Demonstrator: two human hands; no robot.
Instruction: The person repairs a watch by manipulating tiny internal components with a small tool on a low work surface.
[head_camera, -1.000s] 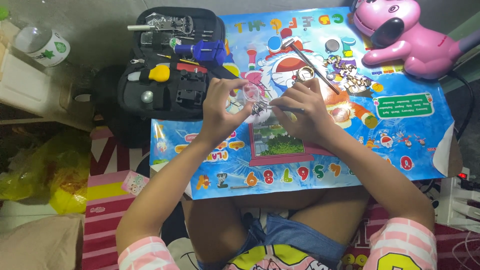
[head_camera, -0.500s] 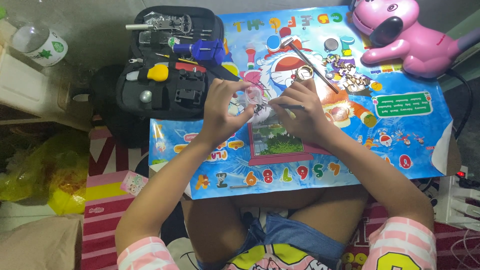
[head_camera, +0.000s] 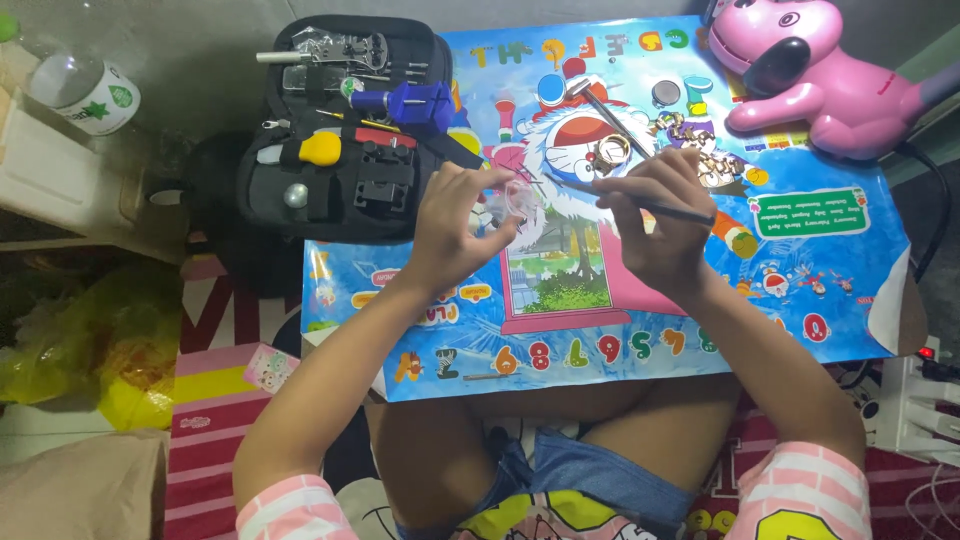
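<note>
Head view, left to right. Far left we see a clear plastic bottle (head_camera: 75, 88) w/ white label on a pale ledge, and below it yellow bags (head_camera: 95, 350) on the floor. Next is the black tool case (head_camera: 345, 130), lying open, w/ a blue-handled tool (head_camera: 400, 100) and a yellow-tipped one (head_camera: 320, 150) in its slots.

Our left hand (head_camera: 450, 235) is over the left part of the colourful cartoon mat (head_camera: 800, 300); thumb and fingertips pinch a small clear round piece (head_camera: 520, 200), held up off the mat near its centre. Vs. a sec ago, this hand has drawn left and lifted a bit, and the piece now sits apart from the right hand, not pressed against it. We judge the close-up work on the piece is paused or just done, w/ the two hands separated.

Our right hand (head_camera: 655, 220) is curled tight on a thin dark rod-like tool (head_camera: 640, 205), gripped like a pen, tip pointing left toward the clear piece but not touching it. Earlier that tip was right at the piece.

Just above the right hand lie small metal rings and parts (head_camera: 680, 150) and a small hammer (head_camera: 600, 105) on the mat. Far right stands a pink dog-shaped toy (head_camera: 810, 75), and a white power strip (head_camera: 915, 400) sits at the lower right edge.
</note>
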